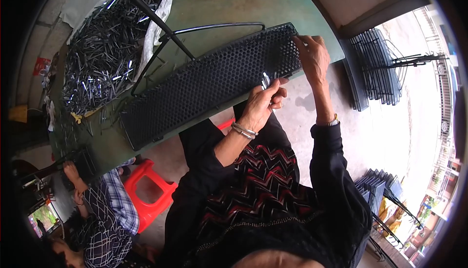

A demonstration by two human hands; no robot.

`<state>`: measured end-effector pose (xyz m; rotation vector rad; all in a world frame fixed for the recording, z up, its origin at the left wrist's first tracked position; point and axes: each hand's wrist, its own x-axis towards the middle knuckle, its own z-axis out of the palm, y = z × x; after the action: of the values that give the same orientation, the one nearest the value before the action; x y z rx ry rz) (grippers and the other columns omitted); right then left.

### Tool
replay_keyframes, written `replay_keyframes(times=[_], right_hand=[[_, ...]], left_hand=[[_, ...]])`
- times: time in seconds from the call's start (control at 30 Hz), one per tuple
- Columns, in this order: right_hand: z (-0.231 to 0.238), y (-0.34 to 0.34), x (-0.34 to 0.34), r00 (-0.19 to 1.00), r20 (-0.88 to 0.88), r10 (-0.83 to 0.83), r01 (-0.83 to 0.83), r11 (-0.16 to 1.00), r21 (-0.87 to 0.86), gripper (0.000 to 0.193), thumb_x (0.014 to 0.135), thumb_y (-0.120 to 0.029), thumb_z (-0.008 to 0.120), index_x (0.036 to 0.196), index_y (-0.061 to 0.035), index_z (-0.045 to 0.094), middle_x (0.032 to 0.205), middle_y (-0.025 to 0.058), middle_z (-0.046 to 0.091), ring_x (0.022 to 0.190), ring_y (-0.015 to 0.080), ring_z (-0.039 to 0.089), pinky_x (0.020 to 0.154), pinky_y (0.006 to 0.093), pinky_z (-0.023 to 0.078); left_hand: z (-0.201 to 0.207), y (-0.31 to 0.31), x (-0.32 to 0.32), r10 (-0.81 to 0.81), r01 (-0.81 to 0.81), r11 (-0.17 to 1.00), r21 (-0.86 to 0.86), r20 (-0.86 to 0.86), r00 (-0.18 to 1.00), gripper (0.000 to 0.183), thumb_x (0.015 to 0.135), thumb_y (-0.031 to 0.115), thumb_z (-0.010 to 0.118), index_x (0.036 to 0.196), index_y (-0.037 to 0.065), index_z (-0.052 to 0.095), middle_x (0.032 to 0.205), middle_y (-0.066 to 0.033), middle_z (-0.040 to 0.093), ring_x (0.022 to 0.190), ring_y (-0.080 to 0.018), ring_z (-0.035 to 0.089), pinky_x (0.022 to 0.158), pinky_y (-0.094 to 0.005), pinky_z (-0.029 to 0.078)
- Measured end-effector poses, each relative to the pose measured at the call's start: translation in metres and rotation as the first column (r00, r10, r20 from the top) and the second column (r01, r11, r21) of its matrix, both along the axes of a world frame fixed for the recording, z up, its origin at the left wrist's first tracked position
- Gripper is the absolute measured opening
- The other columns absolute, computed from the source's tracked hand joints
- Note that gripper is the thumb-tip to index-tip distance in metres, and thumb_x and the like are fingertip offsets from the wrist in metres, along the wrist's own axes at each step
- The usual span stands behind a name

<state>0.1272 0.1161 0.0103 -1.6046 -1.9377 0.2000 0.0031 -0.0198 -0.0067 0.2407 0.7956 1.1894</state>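
Biggest first: green table [234, 12] is the work surface. Black perforated panel [209, 80] lies on it, slanted along the near edge, right end farther from the wearer than the left. A black rod [146, 14] crosses over the far-left side of the table and reaches down to the panel's far edge. White sack [160, 9] sits at far left with a big pile of dark, shiny strips [105, 48]; some strips are loose on the table beside it. Red stool [165, 187] below, co-worker's hand [72, 170] at the table's left end. Racks of dark panels [378, 68] stand off to the right.

Hands: left hand [261, 107] is closed on a few bright strips [265, 79], tips up, just beside the panel's near edge. Right hand [314, 58] is at the panel's right end, fingertips on its edge; can't tell if they're clamped on the rim or pinching a small strip.

Step, my read: strips are being worked onto that right edge, left hand acting as feeder. Next move likely calls for a steady panel and one strip singled out, lined up square to the edge.
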Motion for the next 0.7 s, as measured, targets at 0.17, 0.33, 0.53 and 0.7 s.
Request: replay_keyframes(times=[0.17,0.33,0.53,0.7], right_hand=[[0.021,-0.034,0.018,0.873,-0.380,0.304,-0.450,0.802,-0.393,0.018,0.086,-0.019,0.062,0.094,-0.0040,0.068,0.086,0.0101,0.060,0.081,0.0215,0.064,0.069,0.0321,0.048],[0.026,-0.047,0.020,0.737,-0.602,0.307,-0.650,0.565,-0.508,0.018,0.086,-0.011,0.062,0.093,0.0059,0.062,0.087,0.0072,0.061,0.085,0.0155,0.065,0.073,0.0260,0.048],[0.025,-0.042,0.022,0.734,-0.655,0.179,-0.626,0.552,-0.551,0.014,0.086,-0.012,0.062,0.088,0.0023,0.060,0.081,0.0045,0.063,0.080,0.0114,0.061,0.073,0.0258,0.048],[0.033,-0.042,0.025,0.757,-0.615,0.219,-0.622,0.531,-0.576,0.018,0.086,-0.016,0.061,0.087,0.0018,0.060,0.079,0.0044,0.062,0.078,0.0112,0.060,0.070,0.0266,0.048]], left_hand=[[-0.001,0.001,-0.006,-0.021,0.021,1.000,0.006,0.042,0.999,0.022,0.095,0.019,0.054,0.105,0.000,0.059,0.080,-0.0069,0.060,0.063,-0.0061,0.042,0.054,-0.0201,0.035],[0.009,0.002,-0.002,-0.053,0.053,0.999,-0.003,-0.012,0.999,0.021,0.095,0.020,0.053,0.103,0.002,0.059,0.082,-0.0099,0.062,0.064,-0.0065,0.046,0.055,-0.0206,0.036],[0.016,0.006,-0.008,-0.166,0.170,0.985,0.030,-0.106,0.980,0.024,0.095,0.025,0.054,0.103,0.003,0.059,0.085,-0.0103,0.064,0.065,-0.0065,0.050,0.055,-0.0201,0.038],[0.019,0.008,-0.012,-0.265,0.273,0.962,0.017,-0.188,0.946,0.030,0.096,0.029,0.052,0.108,0.002,0.059,0.085,-0.0081,0.065,0.065,-0.0062,0.050,0.055,-0.0202,0.039]])
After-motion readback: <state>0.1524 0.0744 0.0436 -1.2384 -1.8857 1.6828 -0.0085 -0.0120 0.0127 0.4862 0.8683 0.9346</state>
